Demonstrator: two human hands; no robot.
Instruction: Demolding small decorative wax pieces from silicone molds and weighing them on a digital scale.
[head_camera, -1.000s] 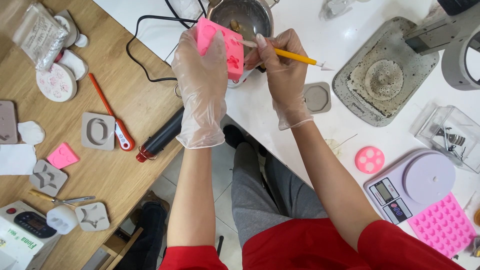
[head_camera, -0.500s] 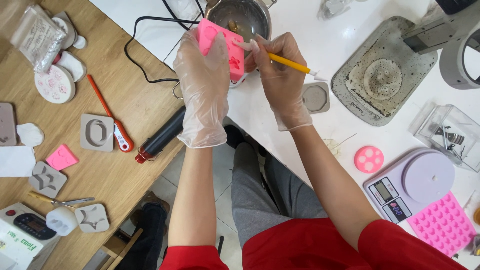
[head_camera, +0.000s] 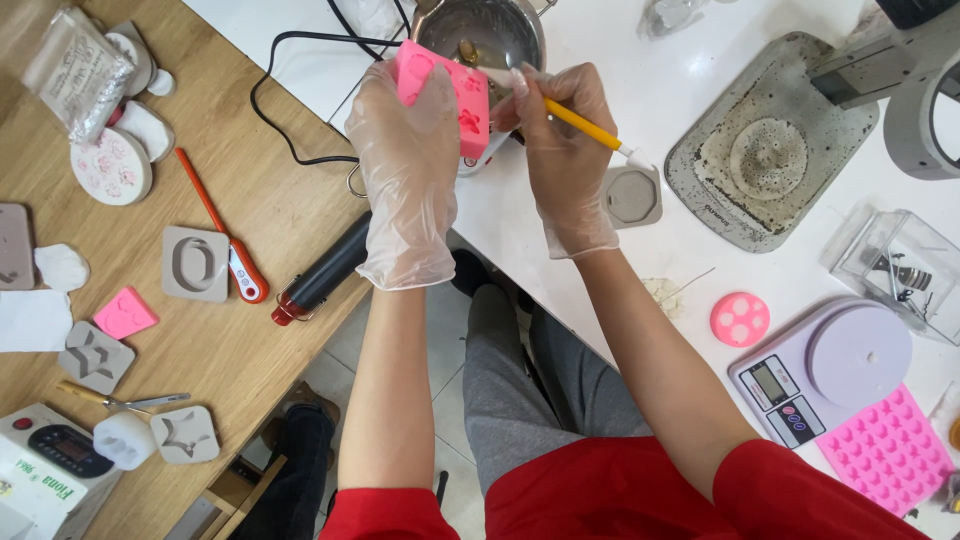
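Two gloved hands meet over the seam where the wooden table butts against the white counter; both forearms run up from the bottom of my view, bare below red sleeves.

Left hand: wrist straight, fingers curled tight round a pink silicone mould, thumb pressed on its face. The mould is held up on edge, tilted toward the other hand, right in front of a steel pot.

Right hand: closed in a pen grip on a yellow-handled tool. The tool's front end reaches to the mould's top edge; I cannot tell if it touches. Its white rear tip points out over a small grey hexagonal mould.

Nearby on wood: black tool with red tip, orange-red probe thermometer, grey letter mould. On white: digital scale, pink round mould.
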